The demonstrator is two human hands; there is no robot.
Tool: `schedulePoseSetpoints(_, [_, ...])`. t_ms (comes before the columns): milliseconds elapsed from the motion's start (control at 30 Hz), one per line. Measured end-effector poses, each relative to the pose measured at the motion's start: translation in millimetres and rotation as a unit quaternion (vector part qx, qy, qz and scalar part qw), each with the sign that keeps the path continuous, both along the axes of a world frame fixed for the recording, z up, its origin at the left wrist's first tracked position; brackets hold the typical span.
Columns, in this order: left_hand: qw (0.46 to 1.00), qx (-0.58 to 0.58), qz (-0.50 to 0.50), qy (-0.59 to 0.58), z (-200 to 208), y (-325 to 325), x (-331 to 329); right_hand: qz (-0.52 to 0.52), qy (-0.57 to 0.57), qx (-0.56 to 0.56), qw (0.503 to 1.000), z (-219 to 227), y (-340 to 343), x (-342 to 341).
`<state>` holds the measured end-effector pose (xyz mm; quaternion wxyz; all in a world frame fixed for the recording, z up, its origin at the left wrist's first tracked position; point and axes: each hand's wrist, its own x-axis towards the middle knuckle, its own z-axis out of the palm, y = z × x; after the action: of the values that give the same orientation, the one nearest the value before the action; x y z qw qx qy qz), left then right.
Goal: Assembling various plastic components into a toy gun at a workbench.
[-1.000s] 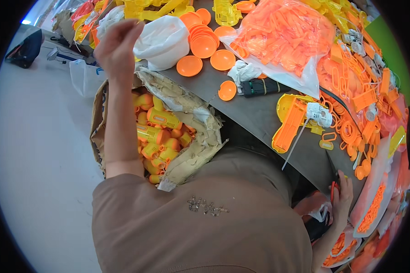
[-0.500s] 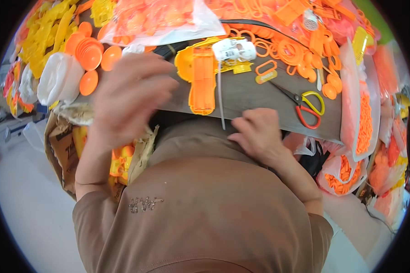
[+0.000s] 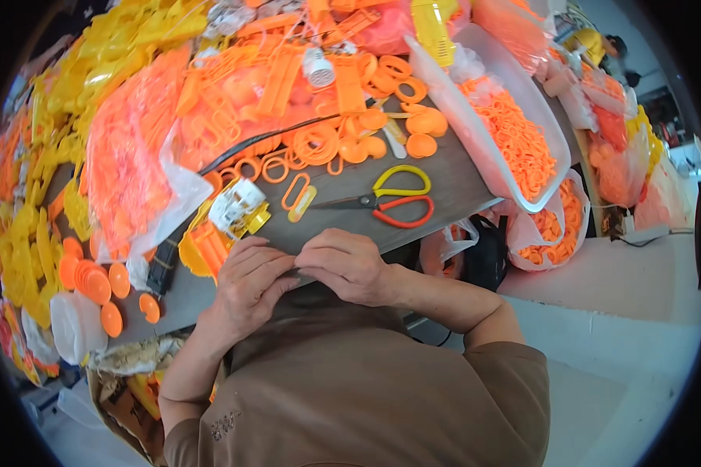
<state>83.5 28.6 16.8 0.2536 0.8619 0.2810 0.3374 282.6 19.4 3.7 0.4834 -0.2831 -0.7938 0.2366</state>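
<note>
At the table's near edge my two hands meet, fingertips almost touching. My left hand (image 3: 248,286) is closed in a pinch, and so is my right hand (image 3: 344,265); whatever lies between the fingers is too small or hidden to make out. Just beyond my left hand rests a yellow plastic housing (image 3: 187,254) with an orange insert (image 3: 212,243), partly covered by that hand. On it lies a white cylindrical piece (image 3: 237,207) with printed markings. Scissors (image 3: 382,201) with one yellow and one red handle lie beyond my right hand, beside an orange loop with a yellow tag (image 3: 299,199).
Orange rings (image 3: 318,145) and discs crowd the far side, near a clear bag of orange parts (image 3: 136,156). Yellow parts (image 3: 93,70) heap at the left, above orange cups (image 3: 92,282). A plastic bin (image 3: 475,167) of small orange pieces stands right. A sack (image 3: 125,401) sits lower left.
My left hand has come down from its raised, blurred position to meet my right hand. Both are now pinched together by the housing. The view has turned toward the right.
</note>
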Motion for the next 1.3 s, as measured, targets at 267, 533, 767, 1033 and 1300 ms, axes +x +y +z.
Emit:
schedulePoseSetpoints(267, [0.994, -0.072, 0.051, -0.065, -9, 17, 11, -0.048, -0.103, -0.003, 0.993, 30, 38, 63])
schedulePoseSetpoints(533, [0.990, -0.037, 0.111, -0.077, -17, 17, 24, -0.432, -0.380, -0.155, 0.803, 69, 151, 283])
schedulePoseSetpoints(767, [0.985, -0.061, 0.136, -0.090, -14, 13, 19, -0.447, -0.501, -0.073, 0.738, 22, 165, 292])
schedulePoseSetpoints(1033, [0.939, -0.246, 0.179, -0.162, 9, 15, 13, -0.471, -0.544, 0.051, 0.692, -2, 192, 336])
schedulePoseSetpoints(1300, [0.908, -0.302, 0.140, -0.253, 9, 13, -1, -0.247, -0.135, -0.216, 0.935, 118, 117, 164])
